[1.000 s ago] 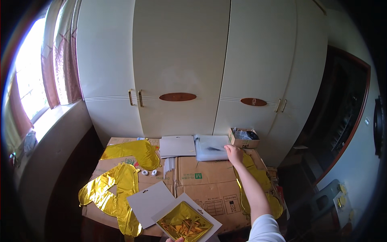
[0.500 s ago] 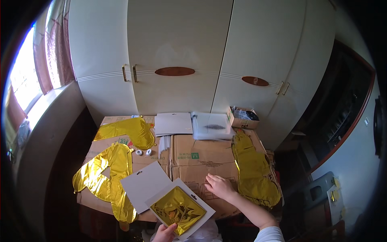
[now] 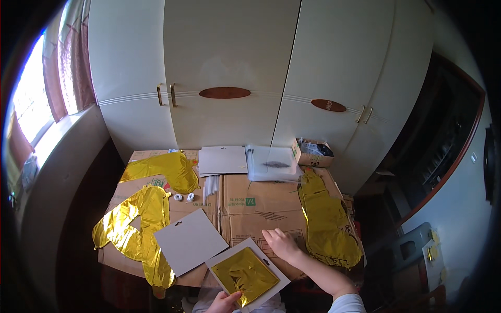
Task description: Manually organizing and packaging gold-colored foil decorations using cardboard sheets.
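Observation:
My left hand [image 3: 224,302] grips the lower edge of a white hang-hole card [image 3: 279,275], its thumb over a folded gold foil balloon [image 3: 250,276] lying on the card. The card is tilted at the table's near edge. To its left, partly under it, lies a blank white card [image 3: 190,242] with a hanging slot. My right hand [image 3: 282,245] is just beyond the held card, over the cardboard, fingers loosely stretched with nothing visible in them. On the right, a flat gold foil balloon [image 3: 326,221] lies near my right forearm.
Two more gold foil balloons [image 3: 182,172] [image 3: 151,208] lie on the left of the cardboard-covered table [image 3: 240,214]. Farther back are stacked white cards [image 3: 222,159], clear plastic bags [image 3: 271,161], white straws [image 3: 211,186], small white rolls [image 3: 178,197] and a small box [image 3: 313,154].
My left hand has shifted the card and folded foil balloon slightly right and turned it a little. My right hand has stayed nearly in place over the cardboard.

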A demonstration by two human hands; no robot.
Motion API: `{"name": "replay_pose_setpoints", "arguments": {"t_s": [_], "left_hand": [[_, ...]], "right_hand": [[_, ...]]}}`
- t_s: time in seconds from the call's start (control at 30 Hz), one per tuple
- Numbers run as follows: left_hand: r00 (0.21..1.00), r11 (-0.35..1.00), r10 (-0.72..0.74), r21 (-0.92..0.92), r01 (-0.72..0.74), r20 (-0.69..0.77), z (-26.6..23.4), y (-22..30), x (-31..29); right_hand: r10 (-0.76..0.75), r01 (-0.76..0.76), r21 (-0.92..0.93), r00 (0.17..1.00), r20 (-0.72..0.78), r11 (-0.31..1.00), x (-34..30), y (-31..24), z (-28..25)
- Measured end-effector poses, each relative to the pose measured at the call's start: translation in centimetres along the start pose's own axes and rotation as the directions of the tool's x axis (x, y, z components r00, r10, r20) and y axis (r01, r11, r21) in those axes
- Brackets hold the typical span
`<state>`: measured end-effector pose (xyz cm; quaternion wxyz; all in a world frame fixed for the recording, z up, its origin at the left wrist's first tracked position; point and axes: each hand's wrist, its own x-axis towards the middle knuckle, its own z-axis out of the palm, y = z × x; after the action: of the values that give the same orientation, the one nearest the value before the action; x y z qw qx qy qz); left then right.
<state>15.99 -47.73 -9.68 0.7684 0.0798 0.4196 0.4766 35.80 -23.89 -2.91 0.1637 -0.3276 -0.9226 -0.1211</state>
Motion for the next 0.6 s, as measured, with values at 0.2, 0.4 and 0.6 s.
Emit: {"name": "replay_pose_setpoints", "arguments": {"t_s": [0.2,0.4,0.6], "left_hand": [[0.999,0.999,0.032,-0.031,-0.032,-0.004,1.7,0.5,0.0],[0.989,0.99,0.128,-0.052,-0.132,-0.073,1.4,0.2,0.5],[0.982,0.978,0.17,-0.109,-0.178,-0.08,3.4,0.1,0.5]], "right_hand": [[0.006,0.008,0.174,0.997,-0.08,0.985,-0.3,-1.0,-0.4],[-0.017,0.021,0.161,1.0,-0.025,0.987,-0.4,-3.0,-2.7],[-0.036,0.037,0.179,0.999,-0.008,0.983,-0.8,-4.5,-3.2]]}}
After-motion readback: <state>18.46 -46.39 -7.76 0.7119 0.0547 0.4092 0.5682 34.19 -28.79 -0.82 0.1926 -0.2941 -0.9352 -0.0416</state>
